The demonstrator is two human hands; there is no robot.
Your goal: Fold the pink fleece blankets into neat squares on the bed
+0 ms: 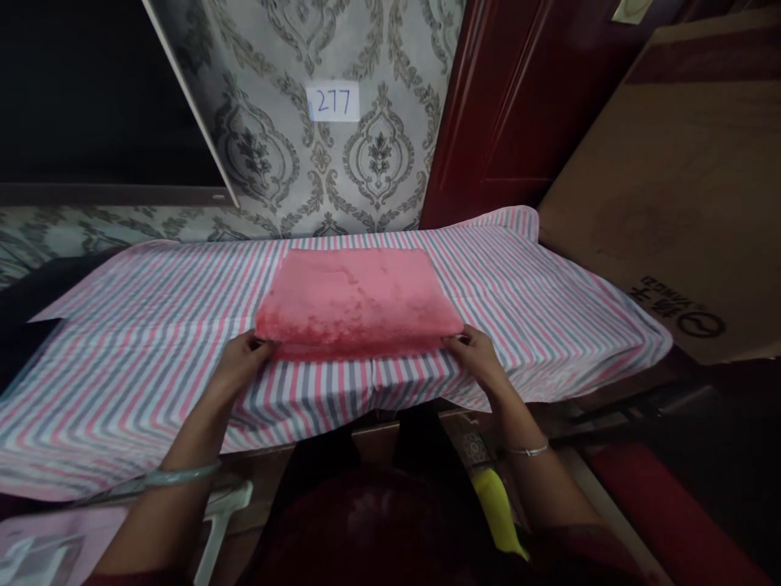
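A folded pink fuzzy towel (357, 299) lies flat in the middle of a surface covered with a pink, grey and white striped cloth (134, 342). My left hand (242, 360) pinches the towel's near left corner, fingers closed on it. My right hand (477, 353) grips the near right corner the same way. Both wrists wear bangles.
Patterned wallpaper with a white label reading 277 (333, 102) is behind the surface. A dark red door (518, 106) stands at back right, a large cardboard sheet (683, 179) leans at the right. A yellow object (497, 505) and a white plastic piece (225, 505) sit below the near edge.
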